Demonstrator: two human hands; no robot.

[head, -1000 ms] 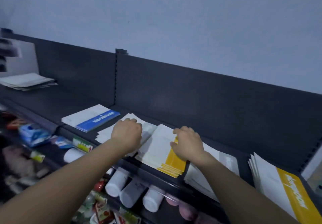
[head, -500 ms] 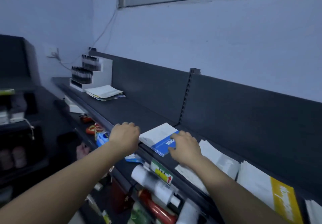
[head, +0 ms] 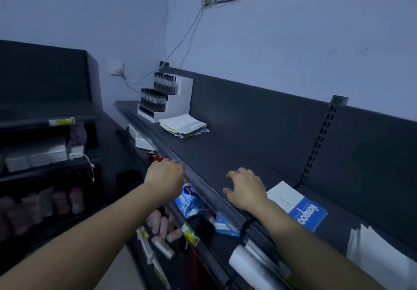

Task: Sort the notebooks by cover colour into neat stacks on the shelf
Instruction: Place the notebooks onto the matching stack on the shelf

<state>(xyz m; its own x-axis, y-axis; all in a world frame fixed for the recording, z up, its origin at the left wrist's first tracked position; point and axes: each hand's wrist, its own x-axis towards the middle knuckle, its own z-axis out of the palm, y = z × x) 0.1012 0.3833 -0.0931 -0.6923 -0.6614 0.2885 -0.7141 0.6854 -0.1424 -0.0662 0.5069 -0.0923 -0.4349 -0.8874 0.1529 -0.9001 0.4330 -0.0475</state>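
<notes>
The right hand (head: 246, 190) is over the dark shelf (head: 225, 152), fingers loosely spread and empty, just left of a flat blue-and-white notebook (head: 297, 206). The left hand (head: 165, 175) curls at the shelf's front lip; whether it grips is unclear. A mixed notebook pile (head: 184, 125) lies beside the pen display (head: 165, 97).

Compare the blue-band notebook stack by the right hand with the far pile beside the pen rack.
The blue-band notebook stack is squared up; the far pile is fanned and askew. The stack shows a blue band; the pile shows yellow and blue edges under a white top. Both lie flat on the top shelf.
</notes>
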